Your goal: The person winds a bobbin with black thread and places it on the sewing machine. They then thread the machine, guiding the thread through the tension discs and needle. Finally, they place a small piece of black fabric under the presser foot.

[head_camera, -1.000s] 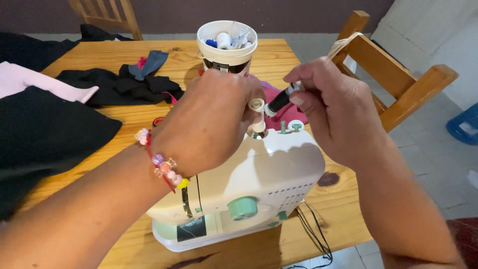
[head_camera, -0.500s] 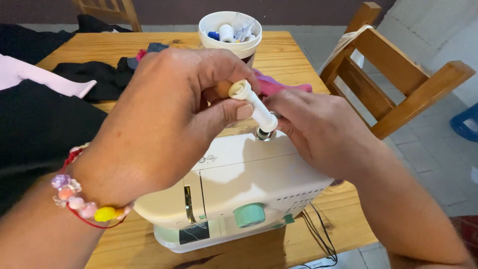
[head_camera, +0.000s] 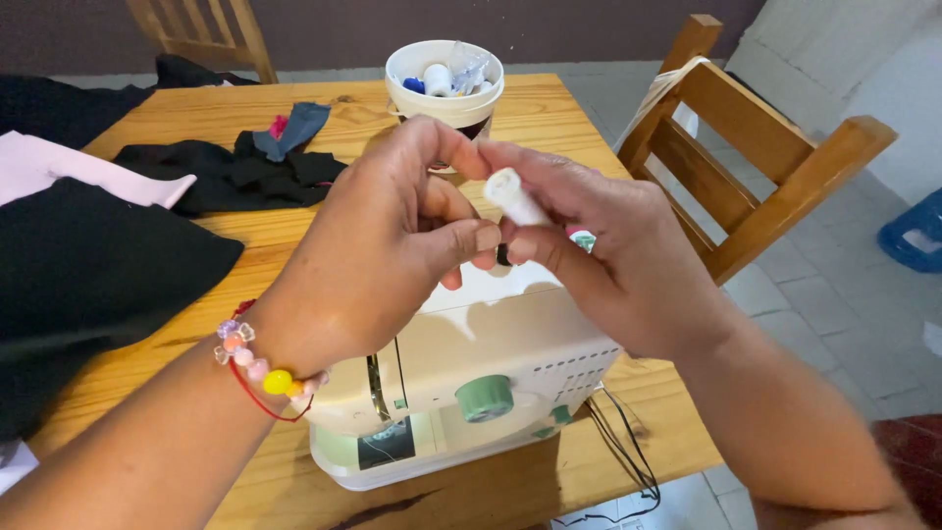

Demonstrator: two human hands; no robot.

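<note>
Along the left edge of the worktop [head_camera: 294,118] I see black cloth [head_camera: 88,265] spread wide, with a pale pink piece [head_camera: 69,167] lying on it and a darker heap [head_camera: 245,172] of scraps further in toward the middle. My left hand [head_camera: 383,245], a beaded bracelet [head_camera: 257,368] at its wrist, is raised over the sewing machine [head_camera: 481,383] at the near edge; its fingers [head_camera: 461,240] are curled narrow, thumb and forefinger tips reaching to the spool [head_camera: 515,196]. Half a second ago that white spool stood low, right at the machine's top, with both hands close around it; now it is lifted clear of the machine and tilted, held up between the two hands. I judge that it has come off its seat, or has not yet gone on, so the threading work is in its handling stage and nothing is fixed in place. Something small and dark [head_camera: 503,256] shows just beneath the fingers; I cannot tell what it is. My right hand [head_camera: 618,265] has its fingers closed on the spool's lower end. Behind the hands, by the far edge, a white cup [head_camera: 444,93] holds bobbins and thread. Off the right edge stands a wooden chair [head_camera: 765,157].
</note>
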